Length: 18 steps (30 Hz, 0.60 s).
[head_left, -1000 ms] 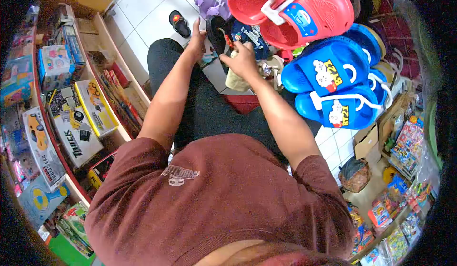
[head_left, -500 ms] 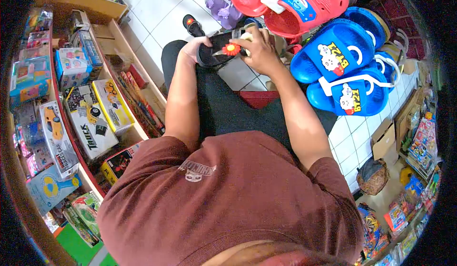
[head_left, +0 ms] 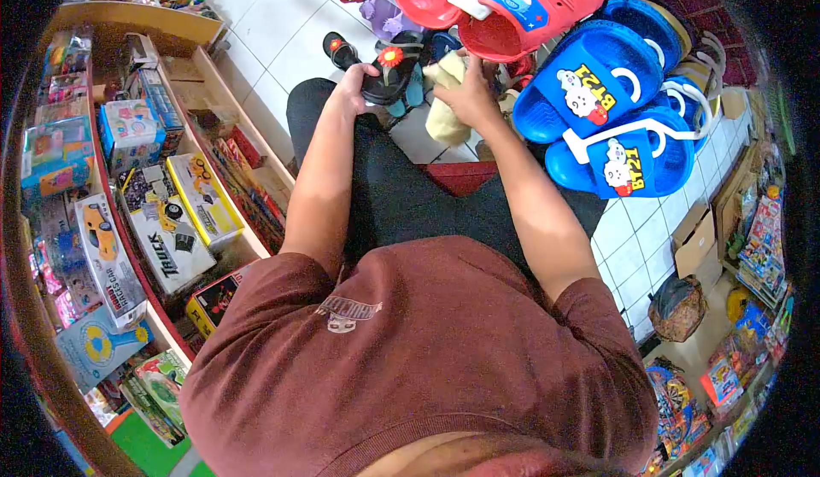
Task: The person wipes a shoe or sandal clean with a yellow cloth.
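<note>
My left hand (head_left: 352, 90) is closed on a black sandal (head_left: 395, 76) with an orange-red flower on its strap, held above my knees. In my right hand (head_left: 468, 93) a pale yellow cloth (head_left: 445, 120) is bunched and hangs down, a short way right of the sandal and apart from it. A matching black flowered sandal (head_left: 342, 50) lies on the tiled floor beyond my left hand. Purple footwear (head_left: 383, 11) is behind the held sandal.
Red clogs (head_left: 538, 7) and blue slides (head_left: 598, 84) on white hangers hang close by my right arm. Boxed toys (head_left: 165, 229) fill the shelf (head_left: 224, 105) on my left. More packaged toys (head_left: 722, 383) and an open carton (head_left: 694, 238) stand at the right.
The cloth has moved off the sandal, down and to the right, and shows more fully. The held sandal has turned, its flower now higher and further left.
</note>
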### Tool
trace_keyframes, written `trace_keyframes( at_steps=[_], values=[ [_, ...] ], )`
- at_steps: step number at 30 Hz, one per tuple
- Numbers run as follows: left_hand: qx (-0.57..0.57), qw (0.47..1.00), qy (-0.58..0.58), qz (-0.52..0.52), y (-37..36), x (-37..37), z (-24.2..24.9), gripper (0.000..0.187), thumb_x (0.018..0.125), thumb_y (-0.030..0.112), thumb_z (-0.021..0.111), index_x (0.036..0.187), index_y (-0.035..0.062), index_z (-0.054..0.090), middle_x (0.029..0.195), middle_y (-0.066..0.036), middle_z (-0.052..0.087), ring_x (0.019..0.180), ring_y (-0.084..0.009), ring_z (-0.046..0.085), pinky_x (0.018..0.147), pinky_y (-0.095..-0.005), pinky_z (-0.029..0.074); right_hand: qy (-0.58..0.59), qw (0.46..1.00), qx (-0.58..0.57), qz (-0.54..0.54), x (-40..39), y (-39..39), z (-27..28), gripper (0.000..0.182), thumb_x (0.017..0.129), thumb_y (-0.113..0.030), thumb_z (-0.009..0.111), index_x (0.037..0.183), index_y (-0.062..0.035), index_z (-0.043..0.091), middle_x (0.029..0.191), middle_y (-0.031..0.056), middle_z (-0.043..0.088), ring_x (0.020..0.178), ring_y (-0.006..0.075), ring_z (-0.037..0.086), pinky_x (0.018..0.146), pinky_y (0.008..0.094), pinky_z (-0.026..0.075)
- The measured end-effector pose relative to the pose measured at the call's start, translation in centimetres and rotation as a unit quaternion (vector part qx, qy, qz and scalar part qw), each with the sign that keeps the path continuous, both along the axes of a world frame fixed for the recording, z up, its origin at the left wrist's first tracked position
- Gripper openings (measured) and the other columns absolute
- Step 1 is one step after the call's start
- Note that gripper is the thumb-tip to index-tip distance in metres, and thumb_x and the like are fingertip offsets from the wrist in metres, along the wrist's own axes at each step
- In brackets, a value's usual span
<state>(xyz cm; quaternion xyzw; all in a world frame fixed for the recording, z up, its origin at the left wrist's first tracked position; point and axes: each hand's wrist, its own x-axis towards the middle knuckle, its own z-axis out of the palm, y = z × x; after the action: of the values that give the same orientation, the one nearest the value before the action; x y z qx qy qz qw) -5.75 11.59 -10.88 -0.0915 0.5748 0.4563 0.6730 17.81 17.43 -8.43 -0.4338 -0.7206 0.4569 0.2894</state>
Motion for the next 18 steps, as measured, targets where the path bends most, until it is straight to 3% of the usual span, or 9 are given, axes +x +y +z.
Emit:
trace_keyframes(
  at_steps=[3, 4, 7, 8, 11, 13, 15, 18],
  values=[
    [-0.008, 0.999, 0.049, -0.005, -0.1, 1.8, 1.2, 0.021, 0.074, 0.019, 0.055, 0.09, 0.0046, 0.059, 0.086, -0.012, 0.066, 0.076, -0.0301, 0.065, 0.079, -0.0463, 0.053, 0.07, 0.996, 0.049, 0.006, -1.4, 0.0, -1.0, 0.065, 0.065, -0.015, 0.076, 0.121, -0.005, 0.044, 0.122, 0.0221, 0.048, 0.113, 0.0384, 0.049, 0.097, 0.0446, 0.04],
    [0.001, 1.0, 0.009, -0.002, 0.0, 2.0, 0.7, 0.021, 0.075, 0.02, 0.056, 0.089, 0.005, 0.059, 0.084, -0.012, 0.066, 0.074, -0.0298, 0.065, 0.077, -0.0466, 0.054, 0.054, 0.993, 0.102, 0.036, -1.6, -0.6, -0.3, 0.063, 0.067, -0.01, 0.075, 0.122, -0.004, 0.045, 0.118, 0.0208, 0.052, 0.113, 0.0382, 0.051, 0.096, 0.0422, 0.042],
    [-0.002, 1.0, -0.004, -0.01, 0.1, 1.7, -2.4, 0.02, 0.075, 0.019, 0.055, 0.088, 0.0048, 0.059, 0.08, -0.012, 0.064, 0.072, -0.0298, 0.064, 0.074, -0.0457, 0.054, -0.041, 0.974, 0.174, 0.141, -2.4, -2.1, -3.1, 0.06, 0.069, -0.008, 0.066, 0.128, -0.0071, 0.055, 0.132, 0.0189, 0.051, 0.117, 0.0374, 0.048, 0.1, 0.0428, 0.04],
    [0.007, 1.0, -0.017, -0.002, 0.1, 1.2, -3.6, 0.019, 0.075, 0.019, 0.055, 0.086, 0.0047, 0.059, 0.079, -0.012, 0.064, 0.071, -0.0299, 0.064, 0.074, -0.0454, 0.055, -0.055, 0.979, 0.136, 0.142, -2.6, -2.9, -3.1, 0.054, 0.071, -0.007, 0.061, 0.126, -0.0095, 0.06, 0.135, 0.0151, 0.05, 0.116, 0.0361, 0.048, 0.102, 0.042, 0.039],
    [0.013, 0.999, -0.031, 0.013, -0.1, 0.3, -4.5, 0.018, 0.075, 0.018, 0.053, 0.084, 0.0035, 0.058, 0.081, -0.014, 0.064, 0.072, -0.0315, 0.064, 0.076, -0.0454, 0.054, -0.056, 0.953, 0.174, 0.243, -2.4, -3.0, -2.5, 0.053, 0.073, -0.006, 0.059, 0.126, -0.0095, 0.059, 0.132, 0.0131, 0.054, 0.115, 0.0353, 0.048, 0.101, 0.0403, 0.039],
    [-0.007, 1.0, -0.002, 0.006, 0.2, 0.8, -2.2, 0.019, 0.075, 0.015, 0.049, 0.085, 0.0015, 0.057, 0.088, -0.017, 0.065, 0.076, -0.0346, 0.064, 0.079, -0.0467, 0.054, -0.066, 0.964, 0.174, 0.191, -2.4, -2.1, -2.5, 0.052, 0.075, -0.007, 0.058, 0.126, -0.0103, 0.059, 0.13, 0.0105, 0.056, 0.111, 0.0334, 0.05, 0.1, 0.0388, 0.04],
    [0.002, 1.0, -0.002, 0.006, 0.3, 0.7, -2.1, 0.018, 0.075, 0.015, 0.05, 0.083, 0.0016, 0.057, 0.084, -0.017, 0.065, 0.074, -0.0343, 0.064, 0.078, -0.0471, 0.054, -0.082, 0.969, 0.197, 0.122, -2.7, -0.8, -3.2, 0.051, 0.076, -0.007, 0.057, 0.127, -0.011, 0.059, 0.13, 0.0104, 0.056, 0.11, 0.0325, 0.05, 0.099, 0.0385, 0.041],
    [0.028, 0.999, -0.029, -0.004, 0.3, 0.5, -3.0, 0.018, 0.074, 0.016, 0.051, 0.083, 0.0012, 0.056, 0.079, -0.016, 0.065, 0.07, -0.0331, 0.065, 0.073, -0.0458, 0.056, -0.033, 0.966, 0.145, 0.211, -1.7, -1.6, -1.3, 0.045, 0.075, -0.005, 0.055, 0.12, -0.007, 0.063, 0.126, 0.0124, 0.059, 0.108, 0.0325, 0.053, 0.099, 0.0409, 0.04]
  ],
)
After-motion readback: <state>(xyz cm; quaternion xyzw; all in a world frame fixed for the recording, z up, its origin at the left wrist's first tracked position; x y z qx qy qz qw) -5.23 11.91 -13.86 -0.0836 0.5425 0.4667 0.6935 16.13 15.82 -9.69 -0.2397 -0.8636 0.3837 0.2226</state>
